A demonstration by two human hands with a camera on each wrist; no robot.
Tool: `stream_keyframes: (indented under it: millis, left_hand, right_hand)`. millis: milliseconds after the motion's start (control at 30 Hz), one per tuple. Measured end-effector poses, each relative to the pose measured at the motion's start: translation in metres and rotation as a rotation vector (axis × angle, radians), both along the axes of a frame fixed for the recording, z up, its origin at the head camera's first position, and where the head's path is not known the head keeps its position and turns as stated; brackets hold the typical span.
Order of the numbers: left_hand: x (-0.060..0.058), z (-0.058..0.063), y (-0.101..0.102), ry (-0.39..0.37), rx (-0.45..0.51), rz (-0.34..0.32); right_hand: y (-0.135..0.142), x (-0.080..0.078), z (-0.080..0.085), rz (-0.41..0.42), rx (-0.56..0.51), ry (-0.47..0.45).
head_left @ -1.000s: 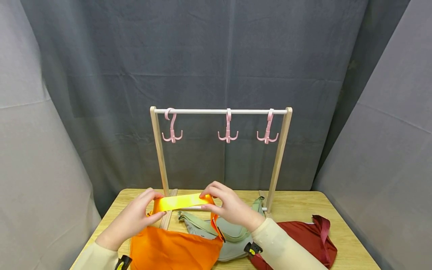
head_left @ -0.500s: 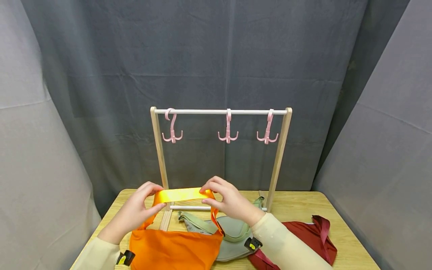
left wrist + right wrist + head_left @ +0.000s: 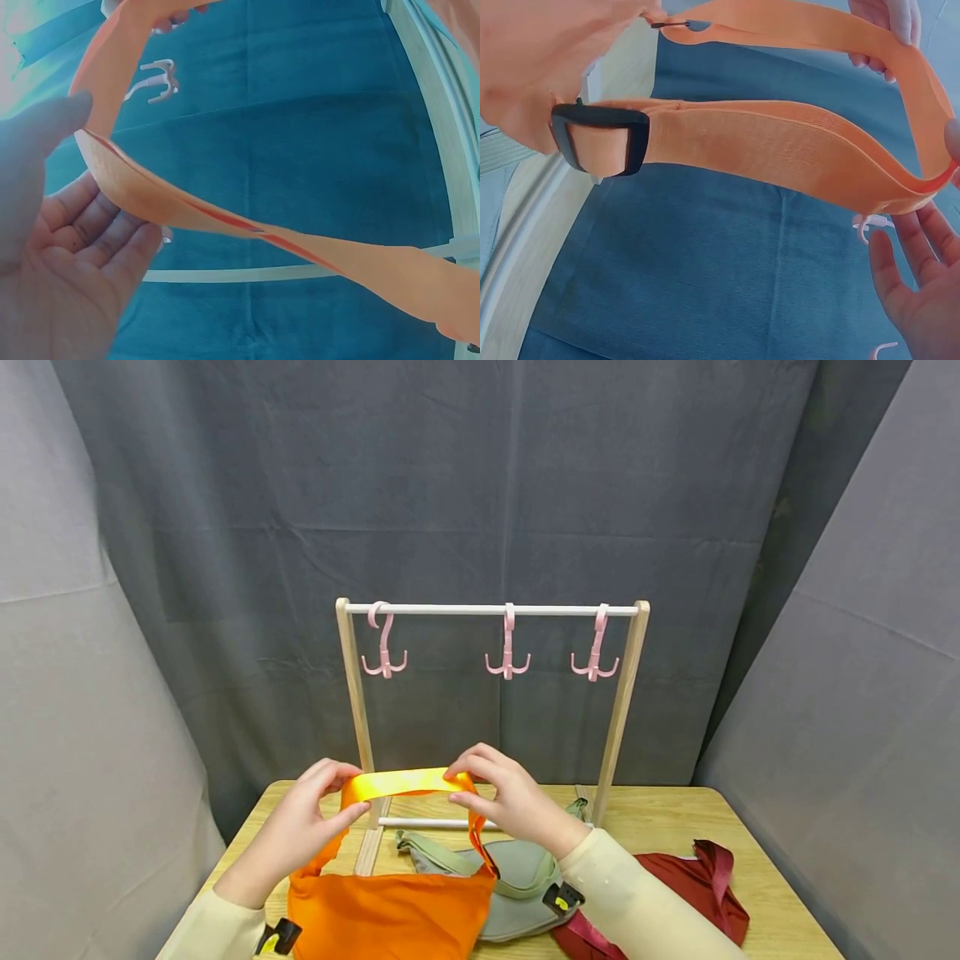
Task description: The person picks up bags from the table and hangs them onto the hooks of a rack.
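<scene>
Left hand [image 3: 296, 831] and right hand [image 3: 513, 802] holding up an orange strap [image 3: 408, 782]

The left hand is pinching the orange strap between thumb and fingers, and the right hand is gripping it the same way, a short stretch spanning the gap between them. The orange bag [image 3: 390, 914] is hanging into view below and between the hands; its lower edge is running out of the head view. On the right hand's side, a black strap adjuster [image 3: 637, 142] is sitting just beside the bag. A sage-green bag [image 3: 517, 923] is lying on the wooden table [image 3: 660, 814] beneath the right hand. A dark red bag [image 3: 686, 889] is lying farther right, partly hidden by the right sleeve [image 3: 636, 902]. Beyond both hands, a wood-framed rack [image 3: 625, 693] is standing, with three pink hooks [image 3: 507, 660] hanging from its white rail [image 3: 442, 609].
</scene>
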State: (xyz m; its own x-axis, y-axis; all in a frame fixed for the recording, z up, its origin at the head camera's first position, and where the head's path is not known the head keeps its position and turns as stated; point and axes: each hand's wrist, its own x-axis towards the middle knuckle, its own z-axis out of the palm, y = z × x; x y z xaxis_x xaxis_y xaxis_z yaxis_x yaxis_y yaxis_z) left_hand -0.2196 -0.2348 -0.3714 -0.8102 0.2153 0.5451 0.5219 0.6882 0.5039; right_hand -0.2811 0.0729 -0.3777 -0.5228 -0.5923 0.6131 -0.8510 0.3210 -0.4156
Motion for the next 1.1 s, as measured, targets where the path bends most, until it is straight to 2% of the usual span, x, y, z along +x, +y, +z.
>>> stream_keyframes:
  millis: [267,800,1100]
  left_hand:
    - [0.002,0.007,0.003,-0.048,0.041,0.02]
    - [0.008,0.021,0.009,-0.051,0.132,0.061]
    - [0.009,0.027,0.012,-0.036,0.169,0.09]
  right_hand:
    - [-0.001,0.001,0.005,-0.018,0.002,-0.014]
    - [-0.007,0.005,0.017,-0.018,-0.08,-0.045]
    - [-0.012,0.006,0.023,-0.027,-0.112,-0.017]
